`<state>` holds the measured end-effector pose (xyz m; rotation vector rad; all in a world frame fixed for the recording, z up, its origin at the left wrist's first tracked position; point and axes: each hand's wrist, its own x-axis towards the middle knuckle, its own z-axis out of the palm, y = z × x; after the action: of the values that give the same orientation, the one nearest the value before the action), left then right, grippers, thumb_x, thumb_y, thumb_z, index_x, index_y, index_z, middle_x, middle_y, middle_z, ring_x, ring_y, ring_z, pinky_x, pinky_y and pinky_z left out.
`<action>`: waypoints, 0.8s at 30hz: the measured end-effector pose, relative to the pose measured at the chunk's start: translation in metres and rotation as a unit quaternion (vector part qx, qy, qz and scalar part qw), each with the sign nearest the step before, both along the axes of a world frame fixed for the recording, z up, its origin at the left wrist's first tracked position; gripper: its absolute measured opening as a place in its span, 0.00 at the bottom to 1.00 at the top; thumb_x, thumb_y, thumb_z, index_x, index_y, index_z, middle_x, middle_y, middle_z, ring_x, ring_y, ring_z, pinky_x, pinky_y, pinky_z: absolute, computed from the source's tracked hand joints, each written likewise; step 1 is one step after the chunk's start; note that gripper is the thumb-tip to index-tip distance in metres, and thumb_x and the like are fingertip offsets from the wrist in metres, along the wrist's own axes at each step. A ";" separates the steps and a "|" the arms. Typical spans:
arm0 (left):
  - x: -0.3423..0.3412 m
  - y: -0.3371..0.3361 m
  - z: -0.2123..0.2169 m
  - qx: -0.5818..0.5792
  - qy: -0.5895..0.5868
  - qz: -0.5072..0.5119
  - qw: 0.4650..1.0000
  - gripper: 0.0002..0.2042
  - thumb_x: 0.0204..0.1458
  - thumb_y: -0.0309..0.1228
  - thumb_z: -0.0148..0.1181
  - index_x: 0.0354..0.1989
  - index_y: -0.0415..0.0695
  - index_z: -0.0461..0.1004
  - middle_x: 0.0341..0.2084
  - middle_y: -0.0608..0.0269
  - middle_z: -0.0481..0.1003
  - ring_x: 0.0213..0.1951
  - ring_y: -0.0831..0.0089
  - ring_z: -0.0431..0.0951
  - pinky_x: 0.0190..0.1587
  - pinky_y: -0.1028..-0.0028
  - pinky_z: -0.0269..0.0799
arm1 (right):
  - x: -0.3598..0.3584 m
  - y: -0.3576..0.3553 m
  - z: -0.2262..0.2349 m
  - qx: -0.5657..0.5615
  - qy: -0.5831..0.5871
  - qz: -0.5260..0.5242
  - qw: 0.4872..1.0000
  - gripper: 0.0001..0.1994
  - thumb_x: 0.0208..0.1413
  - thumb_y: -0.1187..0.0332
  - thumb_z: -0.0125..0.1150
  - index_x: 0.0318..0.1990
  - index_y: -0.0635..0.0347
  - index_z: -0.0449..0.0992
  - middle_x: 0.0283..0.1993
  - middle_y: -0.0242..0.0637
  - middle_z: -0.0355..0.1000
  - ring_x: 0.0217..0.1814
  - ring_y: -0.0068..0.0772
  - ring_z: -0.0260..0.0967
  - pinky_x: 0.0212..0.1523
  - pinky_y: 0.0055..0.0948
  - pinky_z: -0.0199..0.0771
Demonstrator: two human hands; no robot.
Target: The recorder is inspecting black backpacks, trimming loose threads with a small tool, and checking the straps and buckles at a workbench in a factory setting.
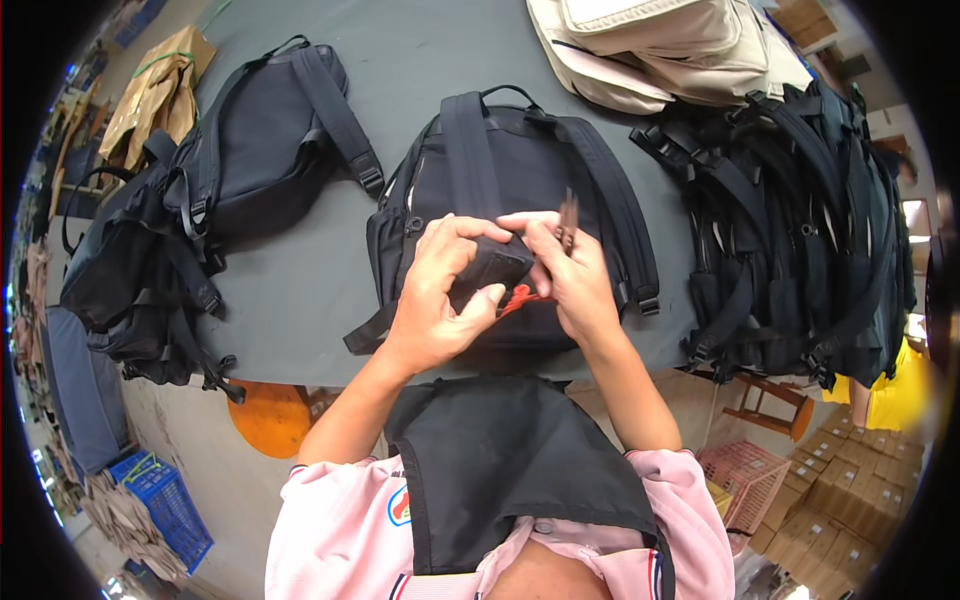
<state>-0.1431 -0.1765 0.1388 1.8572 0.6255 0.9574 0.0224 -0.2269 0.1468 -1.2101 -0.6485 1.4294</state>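
- Holding, left hand (435,290): one small black piece (497,265), pinched between thumb and bent fingers. Located above the middle backpack; whether joined to it, cannot tell.
- Right hand (575,280): fingers curled, the index tip reaching the top of the black piece. A thin brownish tool (568,225), blurred, is gripped in this hand and points away from the wearer; exact kind cannot be told.
- Red-orange piece (519,298): one, looped, between the hands, just below the black piece; its right end meets the right hand.
- Middle backpack (560,185): black, lying on the grey table (400,60), shoulder straps uppermost, top handle (512,90) pointing away from the wearer.
- Left side of table: black backpacks, one flat (265,135), another overlapping it nearer the edge (140,265); behind them, a brown paper bundle (155,105).
- Right side of table: a row of black backpacks (800,230) packed close together; beyond it, cream bags (660,50), piled.
- Wearer: pink shirt (335,525), black apron (530,460).
- Floor: orange stool (270,420), blue crate (165,515), pink crate (738,475), cardboard boxes (830,500).
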 end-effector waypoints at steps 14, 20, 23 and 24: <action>0.001 -0.014 0.009 0.013 0.071 0.019 0.997 0.16 0.36 0.30 0.63 0.36 0.40 0.70 0.41 0.61 0.70 0.47 0.63 0.68 0.56 0.64 0.51 | -0.004 -0.021 0.020 0.189 -0.405 -0.032 0.894 0.04 0.47 0.80 0.63 0.31 0.65 0.75 0.29 0.29 0.63 0.26 0.18 0.60 0.26 0.19 0.60; 0.004 -0.016 0.004 0.045 0.121 0.013 0.992 0.15 0.37 0.31 0.63 0.34 0.40 0.70 0.41 0.61 0.71 0.47 0.64 0.68 0.56 0.64 0.50 | -0.005 -0.026 0.020 0.203 -0.501 -0.014 0.841 0.06 0.43 0.83 0.57 0.28 0.64 0.69 0.28 0.33 0.63 0.24 0.24 0.63 0.25 0.24 0.64; 0.006 -0.016 0.002 0.024 0.097 0.006 0.995 0.15 0.37 0.32 0.63 0.34 0.40 0.70 0.41 0.61 0.71 0.46 0.64 0.68 0.56 0.65 0.50 | 0.000 -0.033 0.008 0.129 -0.163 0.036 0.978 0.05 0.48 0.81 0.56 0.28 0.62 0.67 0.29 0.28 0.62 0.28 0.16 0.62 0.28 0.22 0.65; 0.003 -0.015 -0.001 0.004 0.087 0.012 0.996 0.15 0.38 0.31 0.63 0.35 0.40 0.70 0.42 0.61 0.70 0.46 0.64 0.68 0.56 0.65 0.51 | 0.002 -0.037 0.024 0.066 -0.013 0.085 0.994 0.06 0.53 0.78 0.56 0.28 0.62 0.66 0.30 0.24 0.61 0.31 0.11 0.56 0.29 0.17 0.60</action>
<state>-0.1400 -0.1916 0.1383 1.9576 0.7519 0.8205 0.0241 -0.2640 0.1706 -1.0913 -0.8671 1.4873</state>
